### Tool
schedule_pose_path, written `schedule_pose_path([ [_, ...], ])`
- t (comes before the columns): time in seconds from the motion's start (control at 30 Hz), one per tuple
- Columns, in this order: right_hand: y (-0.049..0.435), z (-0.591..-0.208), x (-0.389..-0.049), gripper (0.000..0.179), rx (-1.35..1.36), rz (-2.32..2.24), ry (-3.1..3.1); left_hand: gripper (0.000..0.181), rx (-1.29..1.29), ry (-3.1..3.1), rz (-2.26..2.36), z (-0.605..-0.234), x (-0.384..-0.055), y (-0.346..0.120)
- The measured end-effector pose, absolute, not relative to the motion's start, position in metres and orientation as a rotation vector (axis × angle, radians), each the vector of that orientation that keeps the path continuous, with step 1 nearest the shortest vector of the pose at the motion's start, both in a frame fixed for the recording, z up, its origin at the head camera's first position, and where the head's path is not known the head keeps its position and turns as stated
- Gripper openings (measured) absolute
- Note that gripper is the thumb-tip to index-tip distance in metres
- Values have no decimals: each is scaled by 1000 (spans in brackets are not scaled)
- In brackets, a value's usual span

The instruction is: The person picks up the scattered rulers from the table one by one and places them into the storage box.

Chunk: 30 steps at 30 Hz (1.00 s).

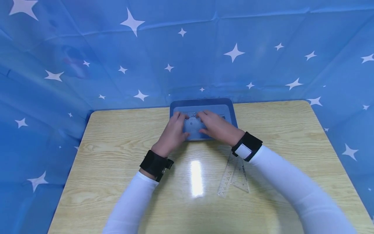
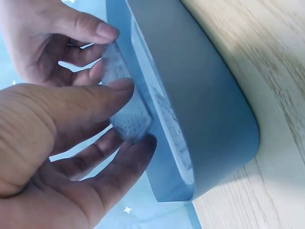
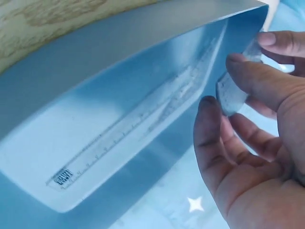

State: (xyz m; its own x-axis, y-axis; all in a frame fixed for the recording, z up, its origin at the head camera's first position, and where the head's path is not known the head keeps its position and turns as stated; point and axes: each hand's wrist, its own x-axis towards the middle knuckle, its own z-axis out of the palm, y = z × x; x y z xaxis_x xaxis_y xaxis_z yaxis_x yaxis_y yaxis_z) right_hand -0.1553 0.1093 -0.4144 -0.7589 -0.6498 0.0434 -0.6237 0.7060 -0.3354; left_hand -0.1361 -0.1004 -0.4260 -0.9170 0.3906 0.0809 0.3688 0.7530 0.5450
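Both hands are over a blue tray at the back of the table. Between them they hold a small clear plastic piece printed with scale marks; its full outline is hidden by fingers. My left hand pinches one end, thumb on the near face and fingers behind. At the other end, my right hand grips it between thumb and fingers. A clear ruler lies on the tray floor, with another marked transparent piece overlapping its far end in the right wrist view.
On the wooden table, in front of the tray, lie a clear strip with triangular patterns and a clear set square, partly beneath the right forearm. A blue star-patterned cloth hangs behind the tray and at both sides.
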Motion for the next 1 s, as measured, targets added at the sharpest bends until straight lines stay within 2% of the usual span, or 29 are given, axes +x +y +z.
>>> schedule_pose_path([
  [0.43,93,-413,-181,47,-944,-444,2692,46,626,2821,756,-424,-156,-103],
  [1.0,84,-434,-200,48,-848,-512,2438,35,630,2717,613,-435,-175,-106],
])
